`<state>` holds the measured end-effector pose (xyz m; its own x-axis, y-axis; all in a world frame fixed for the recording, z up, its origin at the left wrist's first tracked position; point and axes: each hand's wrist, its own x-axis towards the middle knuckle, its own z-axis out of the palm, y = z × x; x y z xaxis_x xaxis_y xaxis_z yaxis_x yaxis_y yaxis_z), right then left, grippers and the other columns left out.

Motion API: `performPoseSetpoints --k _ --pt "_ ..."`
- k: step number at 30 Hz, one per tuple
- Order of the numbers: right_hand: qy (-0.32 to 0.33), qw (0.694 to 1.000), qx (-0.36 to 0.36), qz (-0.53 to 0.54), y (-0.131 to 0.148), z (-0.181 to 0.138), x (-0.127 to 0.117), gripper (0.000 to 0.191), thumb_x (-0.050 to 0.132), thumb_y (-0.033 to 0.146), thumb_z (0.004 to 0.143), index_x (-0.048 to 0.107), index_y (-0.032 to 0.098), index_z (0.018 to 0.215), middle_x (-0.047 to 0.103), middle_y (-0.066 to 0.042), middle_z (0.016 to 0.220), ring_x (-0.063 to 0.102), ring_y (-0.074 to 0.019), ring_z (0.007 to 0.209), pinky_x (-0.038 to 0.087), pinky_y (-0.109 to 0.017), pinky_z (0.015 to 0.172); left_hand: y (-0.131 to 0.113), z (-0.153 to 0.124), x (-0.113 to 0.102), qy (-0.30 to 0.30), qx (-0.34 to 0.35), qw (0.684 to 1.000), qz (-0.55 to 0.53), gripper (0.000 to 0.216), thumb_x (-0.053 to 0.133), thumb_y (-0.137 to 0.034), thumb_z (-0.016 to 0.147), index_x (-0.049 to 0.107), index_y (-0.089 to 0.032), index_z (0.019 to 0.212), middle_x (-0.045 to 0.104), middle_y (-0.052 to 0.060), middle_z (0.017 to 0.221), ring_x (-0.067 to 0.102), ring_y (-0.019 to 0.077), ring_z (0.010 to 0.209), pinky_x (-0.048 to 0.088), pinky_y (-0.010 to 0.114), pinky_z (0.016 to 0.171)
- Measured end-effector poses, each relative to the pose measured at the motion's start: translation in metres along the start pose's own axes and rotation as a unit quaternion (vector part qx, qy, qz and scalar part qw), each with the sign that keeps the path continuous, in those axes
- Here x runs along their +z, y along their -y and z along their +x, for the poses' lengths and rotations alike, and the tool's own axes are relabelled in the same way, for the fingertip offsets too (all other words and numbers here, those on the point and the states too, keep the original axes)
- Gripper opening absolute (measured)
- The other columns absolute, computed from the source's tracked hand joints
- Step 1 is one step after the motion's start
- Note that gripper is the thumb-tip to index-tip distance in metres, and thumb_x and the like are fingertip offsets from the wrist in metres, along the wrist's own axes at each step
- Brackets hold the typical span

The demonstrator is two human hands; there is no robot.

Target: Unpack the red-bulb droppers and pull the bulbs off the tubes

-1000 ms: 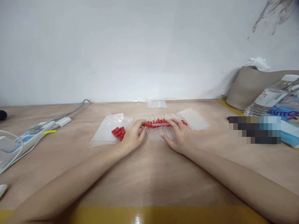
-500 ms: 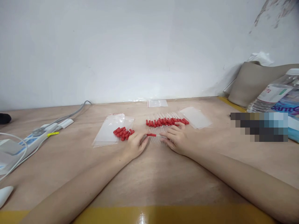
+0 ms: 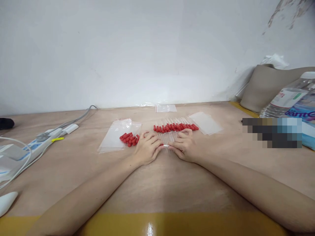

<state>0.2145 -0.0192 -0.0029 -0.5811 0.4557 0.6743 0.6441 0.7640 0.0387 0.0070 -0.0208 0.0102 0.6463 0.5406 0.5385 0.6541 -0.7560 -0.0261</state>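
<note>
My left hand (image 3: 148,148) is closed on a red rubber bulb, nearly hidden by its fingertips. Opposite it, my right hand (image 3: 184,146) pinches a thin clear dropper tube (image 3: 166,145) that points into the bulb; how deep the tube sits is hidden. Under and behind both hands lie several loose clear tubes (image 3: 169,136). Further back is a row of droppers with red bulbs (image 3: 176,127), tips towards the wall. Beside my left hand, a small pile of loose red bulbs (image 3: 128,139) rests on clear zip bags (image 3: 110,137).
More clear bags (image 3: 206,123) lie to the right of the row, and a small bag (image 3: 166,108) by the wall. A power strip (image 3: 36,144) with cables is on the left. A plastic bottle (image 3: 283,100) and a grey-brown container (image 3: 261,87) stand at right.
My left hand has moved right, up to my right hand, and its fingers now cover the red bulb that showed before. My right hand stays nearly in place.
</note>
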Motion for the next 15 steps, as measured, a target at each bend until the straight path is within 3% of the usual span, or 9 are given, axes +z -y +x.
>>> performPoseSetpoints --k 6,9,12,15 --pt "0.008 0.998 -0.042 -0.036 -0.001 -0.007 -0.007 0.025 0.042 0.031 0.088 0.065 0.025 0.083 0.056 0.002 0.056 0.043 -0.0121 0.064 0.024 -0.036 0.081 -0.001 -0.003 -0.005 0.027 0.012 1.000 0.002 0.022 0.040 -0.028 0.088 0.061 -0.021 0.084 0.064 0.002 0.082 0.052 0.0193 0.089 0.025 0.044 0.094" --pt "-0.015 0.998 -0.046 -0.051 -0.013 -0.017 -0.012 0.024 0.041 0.025 0.088 0.065 0.027 0.090 0.055 0.002 0.057 0.044 -0.0123 0.064 0.025 -0.036 0.082 0.007 -0.012 -0.007 0.023 -0.022 0.999 0.003 0.025 0.037 -0.025 0.089 0.059 -0.020 0.078 0.063 0.003 0.079 0.052 0.0186 0.084 0.027 0.043 0.091" --pt "-0.079 0.993 0.060 -0.069 -0.026 -0.023 -0.015 0.023 0.046 0.025 0.085 0.065 0.027 0.096 0.057 0.001 0.061 0.048 -0.0124 0.066 0.025 -0.036 0.080 0.014 -0.020 -0.009 0.005 -0.064 0.998 -0.006 0.024 0.037 -0.025 0.090 0.059 -0.020 0.082 0.063 0.004 0.082 0.051 0.0182 0.081 0.034 0.039 0.082" --pt "-0.086 0.983 0.147 -0.072 -0.027 -0.021 -0.011 0.025 0.045 0.024 0.085 0.064 0.024 0.101 0.060 0.000 0.065 0.051 -0.0123 0.066 0.024 -0.035 0.077 0.020 -0.017 -0.013 -0.031 -0.087 0.994 -0.064 0.023 0.039 -0.028 0.089 0.060 -0.019 0.089 0.060 0.005 0.086 0.052 0.0169 0.081 0.040 0.031 0.075"
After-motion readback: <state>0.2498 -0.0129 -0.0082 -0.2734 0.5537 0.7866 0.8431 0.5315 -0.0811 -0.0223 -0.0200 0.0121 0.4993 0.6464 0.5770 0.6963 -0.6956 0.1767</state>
